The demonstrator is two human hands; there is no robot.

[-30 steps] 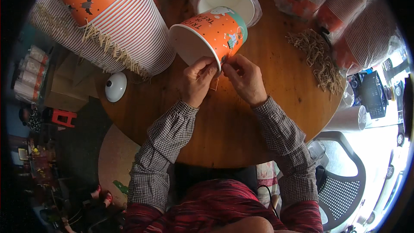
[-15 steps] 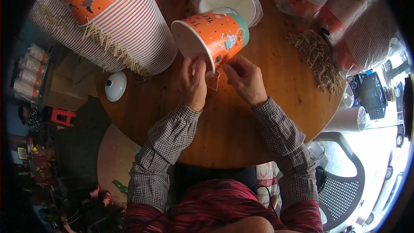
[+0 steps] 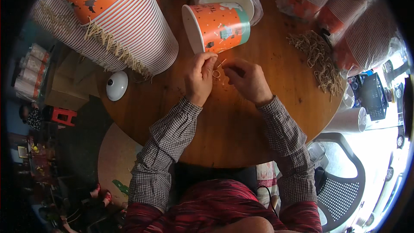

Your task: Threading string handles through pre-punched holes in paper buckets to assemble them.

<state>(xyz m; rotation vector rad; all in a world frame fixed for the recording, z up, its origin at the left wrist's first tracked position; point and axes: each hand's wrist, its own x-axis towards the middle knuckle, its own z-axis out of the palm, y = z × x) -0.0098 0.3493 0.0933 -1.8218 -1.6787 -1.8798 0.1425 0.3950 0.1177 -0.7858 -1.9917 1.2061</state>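
An orange paper bucket [image 3: 217, 26] with a green base band and cartoon figures lies on its side, its white rim toward the left. Just below the rim, my left hand [image 3: 200, 77] is closed, with thumb and forefinger pinching a thin tan string. A small loop of that string [image 3: 216, 73] hangs between my hands. My right hand [image 3: 250, 80] is curled closed beside the loop, its fingertips at the string; the exact grip is partly hidden.
Tall nested bucket stacks [image 3: 133, 30] with twine strands [image 3: 114, 49] on them stand at left, near a white lid [image 3: 117, 86]. A tangled twine heap [image 3: 317, 58] lies at right, by plastic-wrapped buckets [image 3: 364, 30]. Behind sits another wrapped bucket [image 3: 254, 4] on the round wooden table [image 3: 224, 133].
The bucket has shifted slightly up and right, and my left hand has come off its rim. A loop of string now shows between my hands. My right hand has moved slightly right and down.
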